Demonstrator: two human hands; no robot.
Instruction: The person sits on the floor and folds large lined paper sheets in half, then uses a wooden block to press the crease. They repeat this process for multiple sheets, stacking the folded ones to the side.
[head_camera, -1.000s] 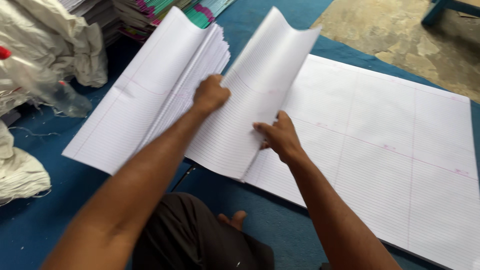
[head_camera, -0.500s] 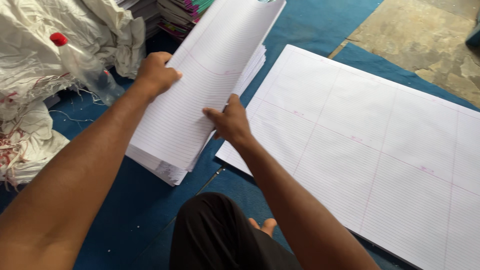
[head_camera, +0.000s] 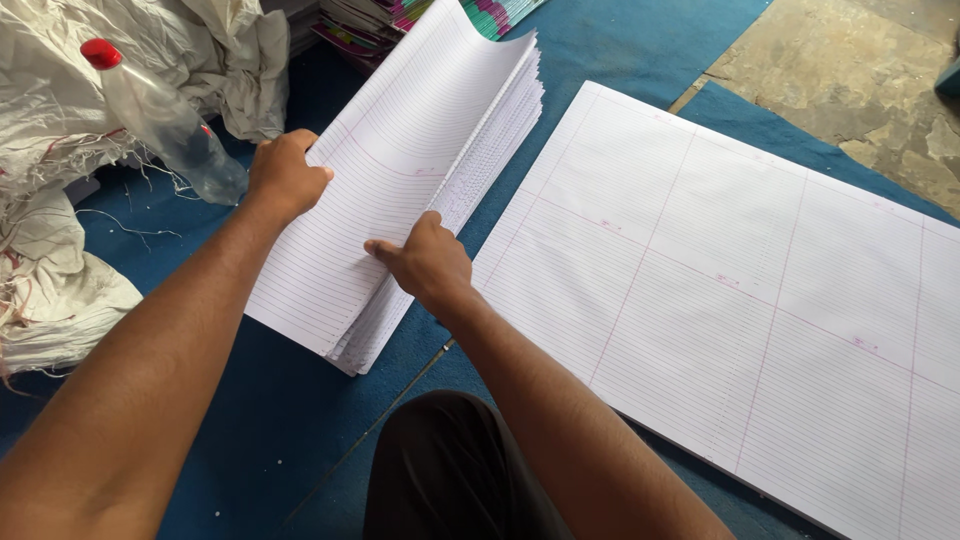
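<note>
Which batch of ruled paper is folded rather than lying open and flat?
The folded stack under both hands; the large sheets to its right lie unfolded.

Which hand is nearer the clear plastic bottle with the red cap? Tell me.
Left. The left hand grips the folded paper stack's edge just beside the bottle; the right hand presses farther away.
</note>
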